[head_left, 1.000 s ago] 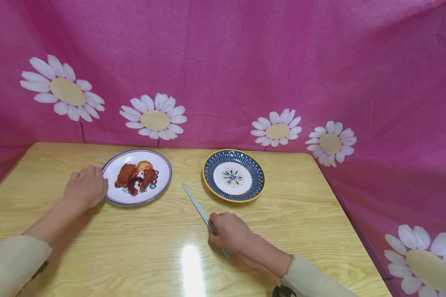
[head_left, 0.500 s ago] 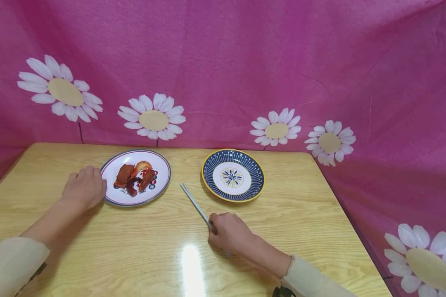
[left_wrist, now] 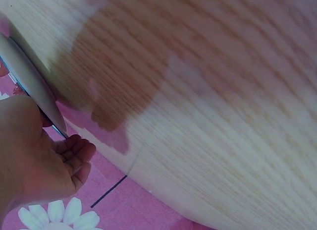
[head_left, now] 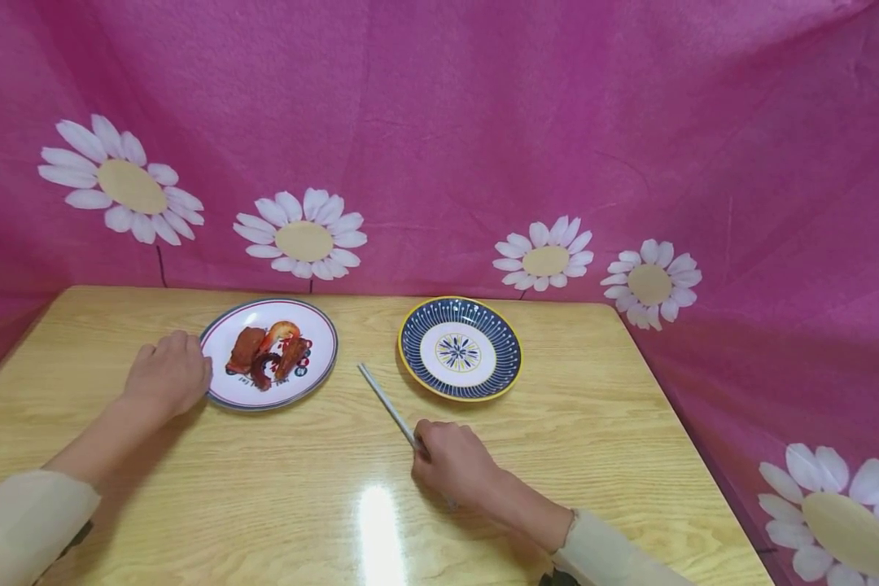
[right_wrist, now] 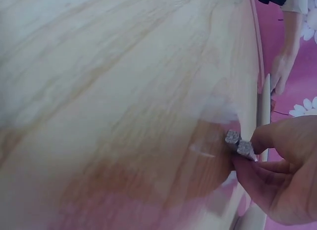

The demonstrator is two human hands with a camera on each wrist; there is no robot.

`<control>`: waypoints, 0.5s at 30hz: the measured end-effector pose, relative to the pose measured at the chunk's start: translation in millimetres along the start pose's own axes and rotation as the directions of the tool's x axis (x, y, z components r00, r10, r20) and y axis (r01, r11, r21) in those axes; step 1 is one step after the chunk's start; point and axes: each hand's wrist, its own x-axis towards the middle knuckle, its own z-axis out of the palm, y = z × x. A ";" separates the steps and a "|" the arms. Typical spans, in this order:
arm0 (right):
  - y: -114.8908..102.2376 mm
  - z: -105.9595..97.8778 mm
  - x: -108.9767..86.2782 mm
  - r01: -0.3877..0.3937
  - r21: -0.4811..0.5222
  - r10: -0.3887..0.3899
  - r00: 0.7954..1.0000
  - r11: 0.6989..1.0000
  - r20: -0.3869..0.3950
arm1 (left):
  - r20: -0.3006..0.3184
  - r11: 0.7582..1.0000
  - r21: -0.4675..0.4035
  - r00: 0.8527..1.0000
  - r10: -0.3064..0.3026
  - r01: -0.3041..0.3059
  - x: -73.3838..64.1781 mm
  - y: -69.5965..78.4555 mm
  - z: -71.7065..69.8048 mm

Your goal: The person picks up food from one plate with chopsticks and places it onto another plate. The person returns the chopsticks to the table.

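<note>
At the left of the head view, my left hand [head_left: 167, 374] holds the rim of a white plate [head_left: 315, 346] with a dark-blue edge. The left wrist view shows its fingers [left_wrist: 77, 155] curled at the plate's edge. Several pieces of reddish-brown food [head_left: 246, 350] lie on this plate, one of them a shrimp [head_left: 284, 330]. My right hand [head_left: 454, 460] grips a pair of metal chopsticks [head_left: 388, 404] around the middle. Their tips point up and left, between the two plates. Both blunt ends of the chopsticks [right_wrist: 238, 143] show in the right wrist view.
A blue-and-white patterned plate [head_left: 457, 378] with a yellow rim stands to the right, with no food on it. Both plates are on a light wooden table [head_left: 278, 488]. Behind it hangs a pink cloth [head_left: 425, 146] printed with white daisies.
Both hands, the plates and the food keep their places. Only a slight shift of the whole head view shows, and the chopsticks turn very slightly in my right hand.
</note>
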 end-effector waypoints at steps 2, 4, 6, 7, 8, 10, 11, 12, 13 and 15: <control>0.4 -1.1 0.1 -0.017 0.013 0.017 1.000 1.000 0.005 | -0.001 1.000 0.002 1.000 -0.002 0.002 0.3 0.1 0.1; 0.3 -3.0 0.4 -0.030 0.017 0.029 1.000 0.999 0.011 | -0.001 1.000 0.003 1.000 -0.004 0.004 0.3 0.4 -0.5; 0.3 -5.4 0.8 -0.042 0.021 0.042 0.999 0.999 0.011 | 0.003 1.000 0.005 1.000 -0.006 0.006 0.3 0.3 -0.6; 0.2 -6.9 1.1 -0.050 0.029 0.050 0.999 0.998 0.012 | 0.006 1.000 0.007 1.000 -0.007 0.007 0.3 0.3 -0.5; 0.4 -8.2 1.6 -0.058 0.039 0.058 0.998 0.998 0.012 | 0.008 1.000 0.007 1.000 -0.008 0.008 0.3 0.5 -0.8; 0.7 -11.7 2.6 -0.076 0.056 0.075 0.997 0.996 0.009 | 0.013 1.000 0.011 1.000 -0.009 0.009 0.1 1.1 -1.2; 1.2 -12.8 3.2 -0.084 0.064 0.083 0.996 0.994 0.010 | 0.014 1.000 0.013 1.000 -0.009 0.008 0.0 1.2 -1.1; 1.7 -13.8 3.7 -0.090 0.074 0.089 0.996 0.993 0.012 | 0.013 1.000 0.015 1.000 -0.008 0.008 0.0 1.3 -0.9; 2.3 -14.5 4.1 -0.096 0.081 0.095 0.995 0.992 0.017 | 0.012 1.000 0.016 1.000 -0.007 0.006 0.0 1.5 -1.2; 3.1 -15.3 4.4 -0.104 0.095 0.102 0.994 0.990 0.027 | 0.009 1.000 0.016 1.000 -0.002 0.002 0.1 2.3 -1.8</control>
